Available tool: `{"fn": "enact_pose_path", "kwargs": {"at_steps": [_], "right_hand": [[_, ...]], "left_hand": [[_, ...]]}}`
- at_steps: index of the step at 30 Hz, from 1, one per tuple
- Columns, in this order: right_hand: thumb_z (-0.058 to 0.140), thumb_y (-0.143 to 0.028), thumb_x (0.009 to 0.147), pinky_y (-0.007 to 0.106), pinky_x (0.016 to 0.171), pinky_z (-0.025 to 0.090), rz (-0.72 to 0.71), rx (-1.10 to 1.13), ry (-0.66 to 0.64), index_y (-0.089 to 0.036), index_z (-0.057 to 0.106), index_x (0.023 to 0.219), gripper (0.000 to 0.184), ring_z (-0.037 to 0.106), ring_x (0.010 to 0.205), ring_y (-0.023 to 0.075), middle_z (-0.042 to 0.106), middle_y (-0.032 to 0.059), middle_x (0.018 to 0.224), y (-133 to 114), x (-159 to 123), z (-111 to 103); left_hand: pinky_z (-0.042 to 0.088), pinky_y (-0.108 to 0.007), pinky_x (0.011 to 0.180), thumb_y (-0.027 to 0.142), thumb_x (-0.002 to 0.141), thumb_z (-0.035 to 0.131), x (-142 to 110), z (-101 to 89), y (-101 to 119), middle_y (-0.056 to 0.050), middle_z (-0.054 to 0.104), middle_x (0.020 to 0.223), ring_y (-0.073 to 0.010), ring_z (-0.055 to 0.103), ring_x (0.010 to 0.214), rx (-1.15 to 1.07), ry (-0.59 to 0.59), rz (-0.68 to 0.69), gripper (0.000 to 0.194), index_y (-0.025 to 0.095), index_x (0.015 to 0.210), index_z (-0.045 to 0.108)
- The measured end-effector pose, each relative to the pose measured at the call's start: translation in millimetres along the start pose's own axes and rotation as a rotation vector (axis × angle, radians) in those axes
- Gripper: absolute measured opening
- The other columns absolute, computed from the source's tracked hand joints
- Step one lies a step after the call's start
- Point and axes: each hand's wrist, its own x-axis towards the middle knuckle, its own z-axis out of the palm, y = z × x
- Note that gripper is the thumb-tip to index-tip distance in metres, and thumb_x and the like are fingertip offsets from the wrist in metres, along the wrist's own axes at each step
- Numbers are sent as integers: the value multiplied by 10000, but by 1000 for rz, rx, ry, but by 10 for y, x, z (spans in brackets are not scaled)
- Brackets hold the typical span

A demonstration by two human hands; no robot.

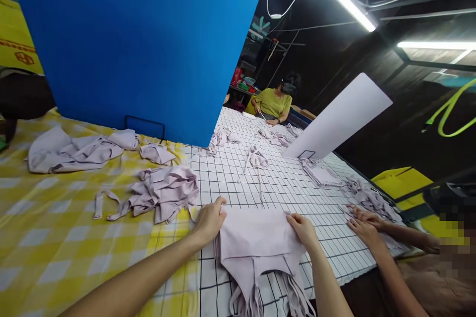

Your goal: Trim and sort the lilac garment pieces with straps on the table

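A neat stack of pale lilac strappy tops lies on the table right in front of me, straps hanging toward my side. At its far left corner, my left hand is closed, with thumb and fingers pinching the fabric edge. My right hand pinches the far right corner the same way. How many layers each hand grips is hidden. Left of my left hand, a crumpled heap of lilac garments with loose straps rests on the yellow checked cloth. A small lilac piece with ties lies beyond the stack.
A large blue panel stands on the left, and a white panel at the right. More lilac garments lie below the blue panel. One co-worker's hands handle fabric at the right; another person works at the far end.
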Motion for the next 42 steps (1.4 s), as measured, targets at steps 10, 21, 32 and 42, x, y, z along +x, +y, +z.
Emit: {"fn": "enact_pose_path", "kwargs": {"at_steps": [10,21,32,42], "right_hand": [[412,-494,765,318,596,412,18,-266,75,-209,604,771,345,573,690,234,644,72,707,16,70,258],[348,-340,856,418,694,423,-393,-406,366,-81,558,1040,381,537,887,314,572,192,972,-521,-69,418],[526,-259,824,297,654,380,-949,-139,48,-178,604,940,162,538,808,216,605,85,889,-2539,-620,1763],[412,-286,864,247,599,374,-770,104,121,-189,594,795,217,538,677,152,613,30,770,-3080,-839,1185]], "left_hand": [[396,-336,748,128,791,496,80,106,-33,-85,634,823,-253,561,832,313,54,95,402,186,1188,488],[338,-401,882,143,810,493,-28,-608,-317,-84,533,1097,-252,465,1035,513,420,197,337,197,1142,476],[344,-326,832,130,783,513,89,-1444,-839,-40,629,956,-212,537,950,349,386,-27,162,201,859,638],[354,-218,610,180,797,450,-347,-2192,-572,15,598,681,-136,538,654,72,615,162,159,186,802,609]]}}
